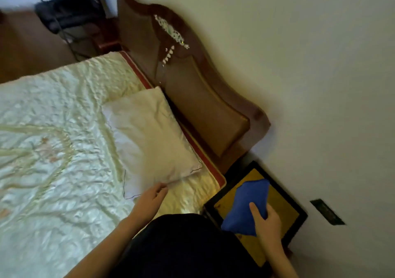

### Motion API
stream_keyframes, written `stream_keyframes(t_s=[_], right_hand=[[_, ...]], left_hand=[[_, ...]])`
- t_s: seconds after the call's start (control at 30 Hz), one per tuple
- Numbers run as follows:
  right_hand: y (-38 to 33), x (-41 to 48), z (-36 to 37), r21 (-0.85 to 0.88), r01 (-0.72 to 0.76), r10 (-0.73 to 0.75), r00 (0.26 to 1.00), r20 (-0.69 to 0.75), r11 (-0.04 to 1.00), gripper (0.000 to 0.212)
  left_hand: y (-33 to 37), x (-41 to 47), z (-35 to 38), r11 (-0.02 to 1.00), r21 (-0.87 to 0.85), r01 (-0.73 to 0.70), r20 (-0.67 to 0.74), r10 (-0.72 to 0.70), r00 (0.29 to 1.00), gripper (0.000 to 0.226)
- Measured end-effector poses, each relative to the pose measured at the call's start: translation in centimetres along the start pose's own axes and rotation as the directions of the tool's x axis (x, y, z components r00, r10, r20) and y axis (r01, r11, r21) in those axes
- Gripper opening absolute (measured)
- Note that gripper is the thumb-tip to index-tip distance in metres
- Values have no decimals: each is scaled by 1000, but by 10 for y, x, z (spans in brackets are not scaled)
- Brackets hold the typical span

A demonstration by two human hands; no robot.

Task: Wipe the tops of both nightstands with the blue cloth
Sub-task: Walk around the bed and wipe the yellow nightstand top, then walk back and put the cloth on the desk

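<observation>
The blue cloth [245, 205] lies bunched on the near nightstand [284, 205], a yellow-brown top with a dark frame at the lower right, beside the bed. My right hand [265, 220] presses down on the cloth's near end, with the thumb on top of it. My left hand [152, 197] hovers over the bed's edge by the pillow's corner, fingers loosely curled and holding nothing. A second nightstand [106, 42], reddish brown, shows at the far side of the bed, partly hidden by the headboard.
A cream quilted bed [53, 149] with a white pillow [149, 141] fills the left. The brown headboard [192, 89] runs along the wall. A black chair [66, 14] stands at the far side. A dark wall socket [327, 211] is right of the near nightstand.
</observation>
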State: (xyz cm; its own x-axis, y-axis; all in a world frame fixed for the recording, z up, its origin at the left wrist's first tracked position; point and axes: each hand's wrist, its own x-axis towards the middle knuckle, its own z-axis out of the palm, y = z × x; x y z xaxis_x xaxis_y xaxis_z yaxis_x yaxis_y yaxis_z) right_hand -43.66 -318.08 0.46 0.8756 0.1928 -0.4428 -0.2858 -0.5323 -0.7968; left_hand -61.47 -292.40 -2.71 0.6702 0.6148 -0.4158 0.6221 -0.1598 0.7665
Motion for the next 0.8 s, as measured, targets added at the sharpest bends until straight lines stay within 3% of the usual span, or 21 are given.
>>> stream_keyframes(t_s=[0.1, 0.27, 0.47, 0.57, 0.67, 0.8], right_hand=[[10, 14, 3, -99, -11, 24, 991, 130, 995, 25], [10, 19, 14, -279, 227, -106, 914, 390, 933, 23], [1, -22, 62, -221, 428, -144, 671, 728, 876, 19], [0, -60, 99, -186, 510, -127, 517, 847, 840, 18], [3, -101, 134, -117, 632, -117, 316, 941, 766, 16], [14, -161, 168, -35, 726, -37, 84, 996, 687, 30]], left_hand=[[-26, -39, 15, 988, -79, 136, -92, -143, 985, 18], [-49, -116, 52, 934, -243, 262, -260, -323, 910, 20], [-76, -222, 77, 813, -478, 333, -441, -549, 710, 21], [-87, -277, 86, 739, -586, 333, -527, -659, 537, 23], [-100, -333, 103, 659, -667, 347, -565, -752, 340, 15], [-108, -400, 147, 490, -832, 262, -492, -869, 63, 18]])
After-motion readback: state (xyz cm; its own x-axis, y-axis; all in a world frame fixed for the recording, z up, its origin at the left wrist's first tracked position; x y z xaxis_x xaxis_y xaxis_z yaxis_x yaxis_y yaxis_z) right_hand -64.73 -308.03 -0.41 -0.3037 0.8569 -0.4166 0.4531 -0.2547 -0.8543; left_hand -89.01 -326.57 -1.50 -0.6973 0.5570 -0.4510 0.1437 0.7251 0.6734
